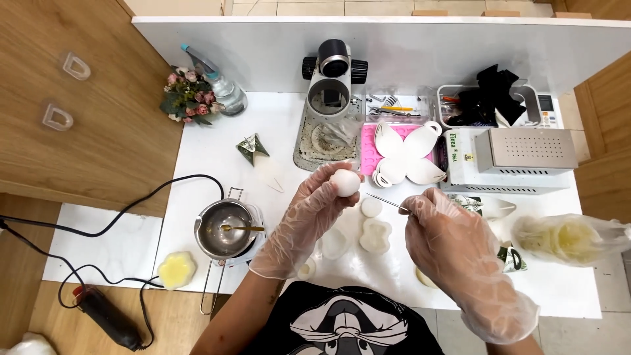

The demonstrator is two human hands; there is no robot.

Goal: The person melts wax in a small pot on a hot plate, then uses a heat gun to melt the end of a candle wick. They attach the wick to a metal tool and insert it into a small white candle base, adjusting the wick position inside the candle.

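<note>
Left hand [312,210]: gloved in thin clear plastic, raised above the white table [217,154]; its fingers are closed around a small white rounded piece [345,182], held up at the fingertips.
Right hand [447,230]: also gloved, fingers pinched on a thin needle-like tool [386,202] whose tip points toward the held piece and stops just short of it.
Held piece: off the table, between the two hands, directly above the other castings.
Castings on table: a round white piece [371,207] and a lobed white piece [375,235] lie just below the hands (a paler mould shape rests beside them).
Melting pot [223,230]: a small metal pot to the left, with a gold spoon [242,228] lying in it.
Yellow flower-shaped block [176,270]: near the table's left edge.
White petal moulds [404,154]: stacked on a pink tray behind the hands.
Progress, as judged: several pieces appear already cast and released; the one in hand seems to be under fine finishing, with the table pieces possibly awaiting the same.
</note>
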